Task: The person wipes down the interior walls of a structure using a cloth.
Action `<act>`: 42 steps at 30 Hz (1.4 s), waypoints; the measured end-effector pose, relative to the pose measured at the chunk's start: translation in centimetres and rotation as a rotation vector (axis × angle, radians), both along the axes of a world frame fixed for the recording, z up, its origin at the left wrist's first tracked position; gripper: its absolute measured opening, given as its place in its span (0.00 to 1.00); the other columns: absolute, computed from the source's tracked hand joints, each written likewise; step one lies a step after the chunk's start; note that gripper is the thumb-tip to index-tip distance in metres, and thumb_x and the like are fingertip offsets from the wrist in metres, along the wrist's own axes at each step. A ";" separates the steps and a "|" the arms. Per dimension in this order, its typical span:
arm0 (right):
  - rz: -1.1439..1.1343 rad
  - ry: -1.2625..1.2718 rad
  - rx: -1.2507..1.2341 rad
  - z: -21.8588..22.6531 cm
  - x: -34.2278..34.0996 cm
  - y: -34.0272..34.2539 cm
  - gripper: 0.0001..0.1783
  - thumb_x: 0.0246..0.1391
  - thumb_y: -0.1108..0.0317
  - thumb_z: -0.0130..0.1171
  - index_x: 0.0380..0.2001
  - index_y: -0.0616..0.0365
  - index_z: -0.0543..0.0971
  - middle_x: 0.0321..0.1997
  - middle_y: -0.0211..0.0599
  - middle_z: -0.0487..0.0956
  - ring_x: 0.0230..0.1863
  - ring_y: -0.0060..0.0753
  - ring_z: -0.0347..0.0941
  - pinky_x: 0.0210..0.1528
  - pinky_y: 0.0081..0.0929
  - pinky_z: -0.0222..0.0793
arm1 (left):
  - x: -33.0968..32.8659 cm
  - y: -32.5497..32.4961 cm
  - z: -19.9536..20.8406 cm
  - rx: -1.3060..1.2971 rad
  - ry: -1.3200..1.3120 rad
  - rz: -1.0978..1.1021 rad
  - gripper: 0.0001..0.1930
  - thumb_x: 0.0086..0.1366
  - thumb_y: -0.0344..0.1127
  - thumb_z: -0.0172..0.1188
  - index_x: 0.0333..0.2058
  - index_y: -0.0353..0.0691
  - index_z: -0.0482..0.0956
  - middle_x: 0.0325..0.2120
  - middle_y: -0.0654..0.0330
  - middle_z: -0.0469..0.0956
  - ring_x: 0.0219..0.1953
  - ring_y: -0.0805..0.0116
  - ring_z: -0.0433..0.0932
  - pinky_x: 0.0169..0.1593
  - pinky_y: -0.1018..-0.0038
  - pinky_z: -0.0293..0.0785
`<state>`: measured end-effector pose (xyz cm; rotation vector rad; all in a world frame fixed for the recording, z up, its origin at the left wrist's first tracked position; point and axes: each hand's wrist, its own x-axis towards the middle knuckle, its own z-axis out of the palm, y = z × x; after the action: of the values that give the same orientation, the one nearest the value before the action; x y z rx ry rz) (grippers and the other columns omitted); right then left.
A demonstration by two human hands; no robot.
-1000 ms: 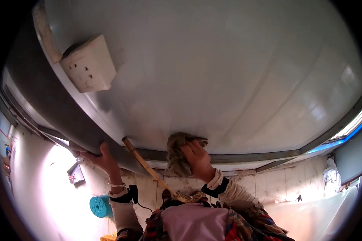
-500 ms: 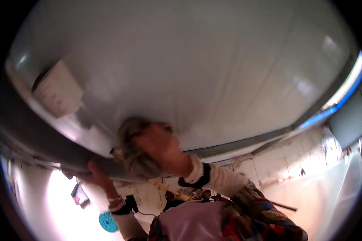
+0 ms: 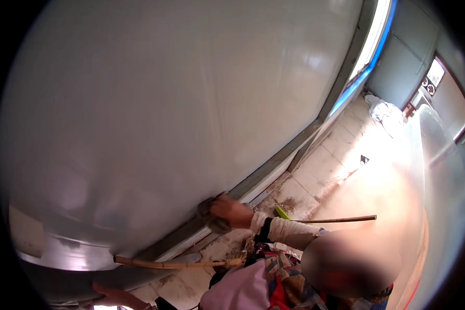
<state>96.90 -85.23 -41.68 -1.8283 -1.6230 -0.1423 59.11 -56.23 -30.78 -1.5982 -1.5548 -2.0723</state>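
Observation:
My right hand (image 3: 233, 211) is closed around a crumpled grey-brown cloth (image 3: 214, 219). It presses the cloth against the lower metal frame (image 3: 274, 164) of a large pale grey panel (image 3: 155, 113). Low on the left, my left hand (image 3: 108, 296) rests against a dark grey rounded edge (image 3: 62, 281), thumb apart from the stretched fingers; the picture's lower rim cuts into view of it. Between my hands a bamboo stick (image 3: 175, 264) lies slantwise, its frayed straw-coloured end near my clothing.
A thin stick (image 3: 341, 219) with a green end lies over the dirty tiled floor (image 3: 305, 191) on the right. A clear sheet (image 3: 444, 170) stands farther right. White crumpled material (image 3: 385, 111) lies by the far wall, near a blue strip (image 3: 354, 93) along the panel.
The view has swung right. My right hand has moved the cloth from the panel's surface to its lower frame. My left hand stays at the dark edge, now lower in the picture.

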 end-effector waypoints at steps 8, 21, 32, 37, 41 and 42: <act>-0.327 0.222 -0.039 -0.4 4.7 -6.6 0.20 0.39 0.75 0.58 0.41 0.58 0.71 0.42 0.46 0.74 0.47 0.55 0.69 0.44 0.46 0.72 | 0.4 -0.4 0.4 -0.046 -0.006 -0.172 0.56 0.65 0.56 0.60 0.67 0.22 0.31 0.67 0.27 0.32 0.71 0.36 0.37 0.70 0.46 0.39; -0.971 0.541 0.612 -1.5 16.1 -19.2 0.17 0.56 0.75 0.47 0.49 0.62 0.76 0.47 0.51 0.80 0.51 0.45 0.77 0.52 0.35 0.72 | -0.2 1.1 -0.7 -0.005 -0.039 -0.211 0.52 0.66 0.46 0.62 0.68 0.23 0.30 0.67 0.27 0.35 0.71 0.42 0.40 0.70 0.51 0.43; -1.227 0.412 0.412 -2.8 33.2 -28.2 0.13 0.58 0.65 0.53 0.46 0.51 0.77 0.42 0.59 0.80 0.47 0.61 0.77 0.46 0.47 0.73 | -0.8 1.3 -0.4 -0.011 -0.122 -0.331 0.50 0.68 0.45 0.60 0.68 0.27 0.30 0.67 0.32 0.39 0.65 0.48 0.55 0.65 0.59 0.61; -1.227 0.341 -0.031 -5.8 35.0 -26.7 0.14 0.55 0.65 0.55 0.45 0.53 0.77 0.42 0.62 0.79 0.48 0.65 0.75 0.47 0.50 0.72 | 1.2 0.6 -0.3 0.071 -0.064 -0.323 0.49 0.67 0.47 0.60 0.67 0.28 0.33 0.66 0.33 0.39 0.66 0.46 0.52 0.66 0.58 0.58; -0.957 0.396 -0.021 -3.8 32.2 -25.1 0.12 0.53 0.72 0.51 0.41 0.55 0.77 0.40 0.54 0.81 0.45 0.59 0.77 0.45 0.45 0.73 | 0.8 0.8 -0.2 0.047 -0.037 -0.238 0.45 0.67 0.48 0.60 0.64 0.27 0.39 0.61 0.34 0.46 0.61 0.46 0.57 0.62 0.57 0.61; -0.963 0.388 -0.025 -3.9 31.2 -24.4 0.12 0.53 0.72 0.51 0.41 0.55 0.77 0.40 0.54 0.81 0.45 0.59 0.77 0.45 0.45 0.73 | 1.0 0.9 -0.3 0.042 -0.035 -0.226 0.44 0.67 0.48 0.60 0.64 0.27 0.40 0.60 0.34 0.48 0.60 0.46 0.58 0.61 0.57 0.62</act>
<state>128.11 -109.62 -45.60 -2.3287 -0.3988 -0.1686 60.14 -55.30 -31.10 -1.8075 -1.3866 -2.2386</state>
